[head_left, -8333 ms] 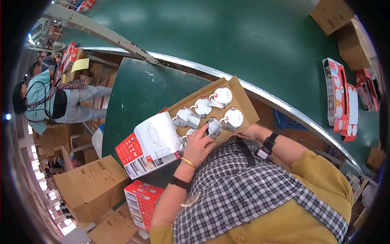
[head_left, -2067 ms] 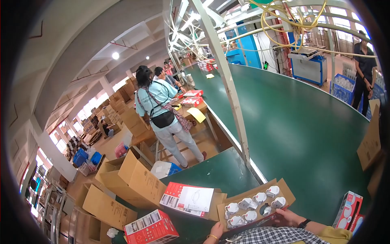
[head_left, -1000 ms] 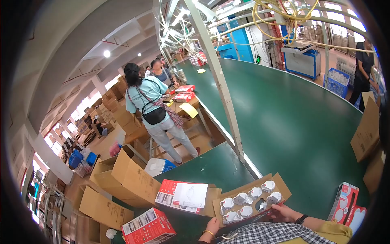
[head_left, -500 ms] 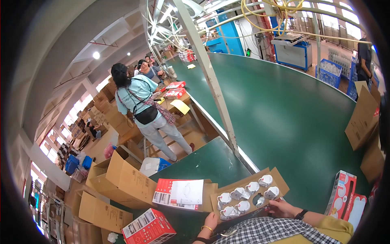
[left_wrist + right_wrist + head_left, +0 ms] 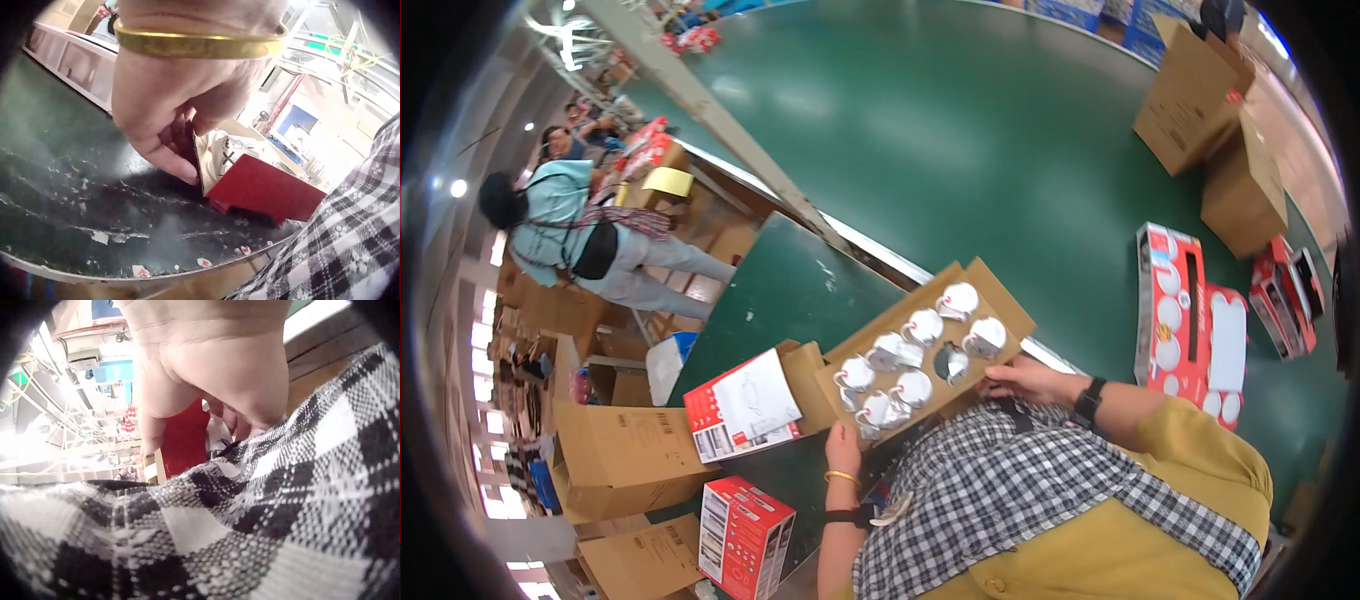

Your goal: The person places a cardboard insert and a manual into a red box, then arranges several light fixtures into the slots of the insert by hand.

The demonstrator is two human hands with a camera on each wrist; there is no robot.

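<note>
An opened cardboard box, red on the outside, lies at the table's near edge against the checked apron. Several white round light fittings with silver foil-like sides and short white leads sit in its card insert; one near-row slot shows a dark round hole with a silver piece beside it. My left hand grips the box's left end wall, and the left wrist view shows thumb and fingers on either side of that wall. My right hand holds the near side by the right corner, its thumb over the red wall.
A red-and-white box bearing a leaflet lies just left, with another red box nearer. Brown cartons stand at far left. A metal post rises behind. Red-and-white packs and cartons are at right.
Earliest, my left fingers were on a fitting inside the box; they have since moved to its left end. Over the last half second the head view has tilted down, with both hands still holding the box.
</note>
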